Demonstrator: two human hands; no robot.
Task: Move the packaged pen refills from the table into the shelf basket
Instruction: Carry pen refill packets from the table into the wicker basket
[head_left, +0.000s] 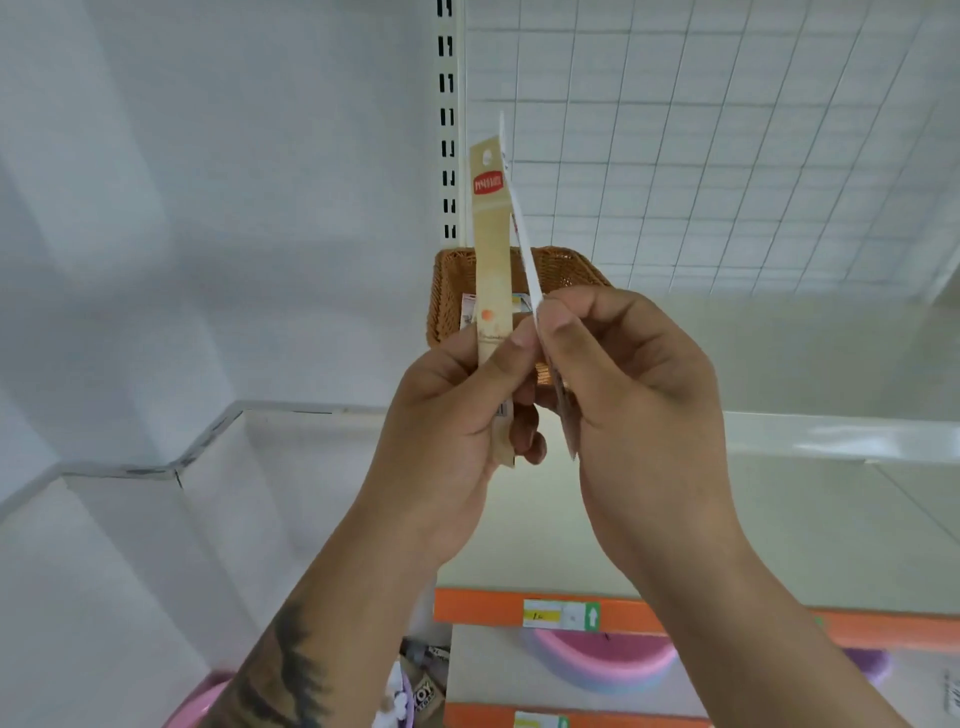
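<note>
Your left hand (457, 410) grips a tan pack (491, 249) upright by its lower end, so the hanger top leads toward the basket (566, 267). Your right hand (628, 374) pinches a second pack (522, 234), edge-on, fanned apart from the first. Both stand in front of the basket, whose open mouth leaves room; a pack or two already lies inside. The slotted upright (448, 119) stands just left of it

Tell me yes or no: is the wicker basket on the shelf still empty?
No. Behind the two held packs, the wicker basket already has at least one packaged item lying inside it.
</note>
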